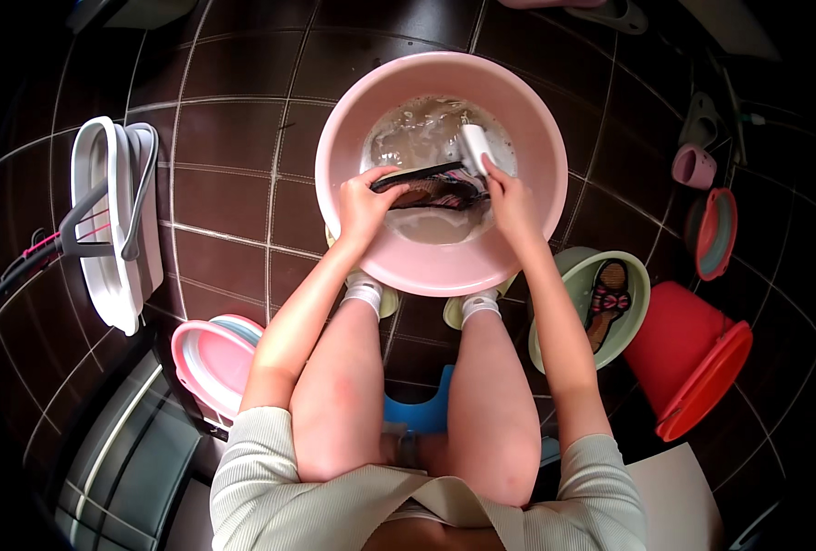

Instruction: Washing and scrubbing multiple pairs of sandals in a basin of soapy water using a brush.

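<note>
A large pink plastic basin [442, 272] stands on the tiles before my feet, holding murky, sudsy water [415, 134]. My left hand [368, 206] grips one end of a dark patterned sandal [430, 193], tilted on its side above the water. In my right hand [511, 203] is a white-backed scrubbing brush [476, 146], its bristles blurred against the sandal's far end. Part of the sandal's upper faces me, and its lower edge reaches close to the water. Whether the right fingers also touch the sandal cannot be told.
At right, a pale green basin [542, 344] holds a matching sandal [609, 296], beside a tipped red bucket [676, 351]. A pink collapsible basin [208, 365] leans at left, and a white folding tub [129, 227] stands farther off. A blue stool [418, 406] shows between my legs.
</note>
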Action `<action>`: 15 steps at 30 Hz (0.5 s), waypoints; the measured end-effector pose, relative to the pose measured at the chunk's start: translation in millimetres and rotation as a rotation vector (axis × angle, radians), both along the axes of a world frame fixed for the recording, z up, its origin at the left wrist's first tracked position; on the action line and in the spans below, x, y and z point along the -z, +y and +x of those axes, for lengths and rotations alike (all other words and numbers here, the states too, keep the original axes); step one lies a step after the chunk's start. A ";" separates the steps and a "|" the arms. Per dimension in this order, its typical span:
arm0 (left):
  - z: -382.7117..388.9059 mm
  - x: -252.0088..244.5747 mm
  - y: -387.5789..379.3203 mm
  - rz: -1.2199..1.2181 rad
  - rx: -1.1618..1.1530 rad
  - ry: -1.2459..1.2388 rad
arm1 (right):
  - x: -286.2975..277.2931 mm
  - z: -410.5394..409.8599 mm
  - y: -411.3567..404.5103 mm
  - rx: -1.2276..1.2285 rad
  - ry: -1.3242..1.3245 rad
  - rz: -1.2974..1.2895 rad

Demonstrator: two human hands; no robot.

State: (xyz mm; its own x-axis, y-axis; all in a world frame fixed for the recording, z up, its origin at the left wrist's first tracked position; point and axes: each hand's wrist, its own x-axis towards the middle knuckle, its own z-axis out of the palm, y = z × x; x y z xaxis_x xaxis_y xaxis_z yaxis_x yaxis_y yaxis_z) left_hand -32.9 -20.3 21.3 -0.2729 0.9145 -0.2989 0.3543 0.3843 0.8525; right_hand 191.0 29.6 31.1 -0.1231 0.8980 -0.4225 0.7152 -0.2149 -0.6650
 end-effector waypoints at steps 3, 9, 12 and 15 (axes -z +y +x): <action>-3.1 2.3 3.8 -0.034 0.032 0.078 | 9.9 5.8 -0.6 -0.012 -0.113 0.038; -0.3 5.8 6.8 -0.132 0.465 0.572 | 28.2 7.2 -7.0 0.035 -0.065 0.081; 12.0 20.1 6.8 -0.094 0.672 0.672 | 31.0 11.5 -1.9 0.041 -0.129 0.102; 33.4 34.0 12.2 -0.103 0.878 0.776 | 23.2 1.9 -1.9 -0.008 -0.304 0.037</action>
State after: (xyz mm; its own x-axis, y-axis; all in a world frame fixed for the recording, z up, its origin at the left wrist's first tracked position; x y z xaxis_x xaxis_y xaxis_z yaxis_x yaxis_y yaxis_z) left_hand 0.5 -8.1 -12.7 0.2976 0.8606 -0.4132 0.9424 -0.1956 0.2713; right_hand 192.9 27.6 7.9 -0.0028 0.9130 -0.4081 0.8842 -0.1884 -0.4275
